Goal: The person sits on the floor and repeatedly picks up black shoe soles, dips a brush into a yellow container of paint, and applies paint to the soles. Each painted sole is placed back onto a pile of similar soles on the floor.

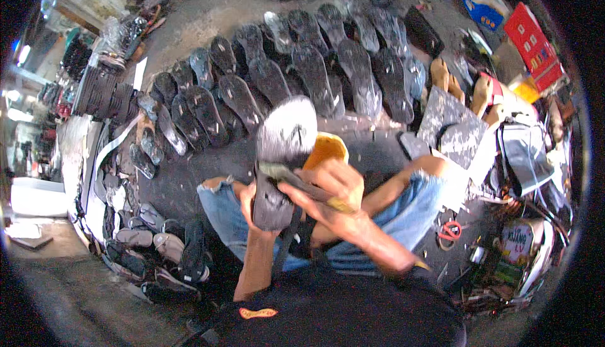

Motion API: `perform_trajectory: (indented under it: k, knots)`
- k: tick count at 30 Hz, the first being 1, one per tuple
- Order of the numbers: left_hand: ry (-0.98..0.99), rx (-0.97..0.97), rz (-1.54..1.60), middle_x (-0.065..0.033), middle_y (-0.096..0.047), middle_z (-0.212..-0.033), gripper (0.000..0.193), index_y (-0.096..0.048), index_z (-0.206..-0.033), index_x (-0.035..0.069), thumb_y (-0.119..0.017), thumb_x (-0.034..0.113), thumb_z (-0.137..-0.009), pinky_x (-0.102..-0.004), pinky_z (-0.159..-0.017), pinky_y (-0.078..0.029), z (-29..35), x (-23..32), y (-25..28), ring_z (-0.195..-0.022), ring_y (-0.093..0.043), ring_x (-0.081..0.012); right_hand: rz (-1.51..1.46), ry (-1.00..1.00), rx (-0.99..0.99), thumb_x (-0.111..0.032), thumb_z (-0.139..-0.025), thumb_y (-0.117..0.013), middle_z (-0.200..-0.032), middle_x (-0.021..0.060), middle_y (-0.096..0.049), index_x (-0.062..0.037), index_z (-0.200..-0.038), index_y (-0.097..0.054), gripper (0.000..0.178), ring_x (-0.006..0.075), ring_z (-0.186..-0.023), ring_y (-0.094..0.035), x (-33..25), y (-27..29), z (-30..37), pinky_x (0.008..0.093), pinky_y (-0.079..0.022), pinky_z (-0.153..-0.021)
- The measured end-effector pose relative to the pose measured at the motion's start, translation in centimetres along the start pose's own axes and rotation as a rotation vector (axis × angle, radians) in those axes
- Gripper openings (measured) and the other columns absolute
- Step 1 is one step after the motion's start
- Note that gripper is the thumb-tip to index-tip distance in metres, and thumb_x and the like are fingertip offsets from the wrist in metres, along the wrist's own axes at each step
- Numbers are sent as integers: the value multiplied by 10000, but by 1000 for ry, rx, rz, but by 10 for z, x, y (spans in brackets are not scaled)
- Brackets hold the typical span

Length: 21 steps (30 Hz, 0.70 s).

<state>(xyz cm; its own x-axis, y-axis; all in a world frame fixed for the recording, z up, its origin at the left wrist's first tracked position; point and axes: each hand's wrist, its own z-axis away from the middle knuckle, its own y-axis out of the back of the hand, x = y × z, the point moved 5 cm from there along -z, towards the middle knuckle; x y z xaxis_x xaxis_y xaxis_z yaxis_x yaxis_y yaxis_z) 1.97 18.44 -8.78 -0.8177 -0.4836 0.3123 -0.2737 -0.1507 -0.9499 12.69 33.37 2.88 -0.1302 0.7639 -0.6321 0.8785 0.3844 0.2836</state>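
Observation:
My left hand (pixel 248 207) grips the heel end of a dark shoe sole (pixel 273 205) and holds it up in front of my lap. The forefoot of the sole is bright with glare. My right hand (pixel 337 186) is closed round a flat brush (pixel 315 191), whose end lies against the middle of the sole. Just behind the sole and the right hand shows a yellow rounded piece (pixel 329 148), partly hidden; I cannot make out what it is. My crossed legs in torn jeans (pixel 403 211) lie beneath both hands.
Rows of black soles (pixel 309 73) cover the floor ahead. A pile of sandals (pixel 169 246) lies at left, below stacked black strips (pixel 101 95). At right are a spotted grey board (pixel 450 126), shoe lasts (pixel 498 98), a red box (pixel 535 51) and red-handled scissors (pixel 449 231).

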Motion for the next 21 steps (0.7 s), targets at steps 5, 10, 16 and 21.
perform_trajectory:
  k: [5, 10, 16, 21]
  knots:
    - [-171, 259, -281, -161, -704, -1304, 619, -546, -1436, 1, -638, 339, -925, -453, -935, -577, -6, 45, -52, -1044, -733, -259, 105, -507, 110, -230, -850, -902, -883, 73, -779, 28, -997, -767, 327, 107, -730, -643, 123, 37, -71, 290, -527, -679]
    - [-641, 309, -913, -104, -722, -1234, 395, -623, -1356, 20, -603, 300, -1079, -363, -957, -569, -144, 210, -140, -1074, -714, -199, 74, -582, 170, -175, -892, -862, -899, 21, -756, 20, -995, -763, 241, 73, -778, -623, 161, 50, -41, 257, -514, -726]
    - [-254, 448, -773, -95, -735, -1096, 246, -638, -1181, 70, -644, 38, -937, -434, -838, -621, -334, 345, 77, -963, -728, -282, 318, -682, 2, -246, -887, -861, -823, 88, -744, 85, -911, -726, 358, 128, -744, -606, 216, 15, 6, 330, -517, -718]
    - [-154, 641, -742, -56, -677, -889, 300, -642, -1181, 93, -589, 5, -898, -440, -653, -569, -382, 278, 169, -729, -659, -263, 200, -916, 35, -216, -875, -874, -920, 121, -767, 92, -1000, -743, 358, 173, -842, -661, 214, 21, 0, 355, -538, -794]
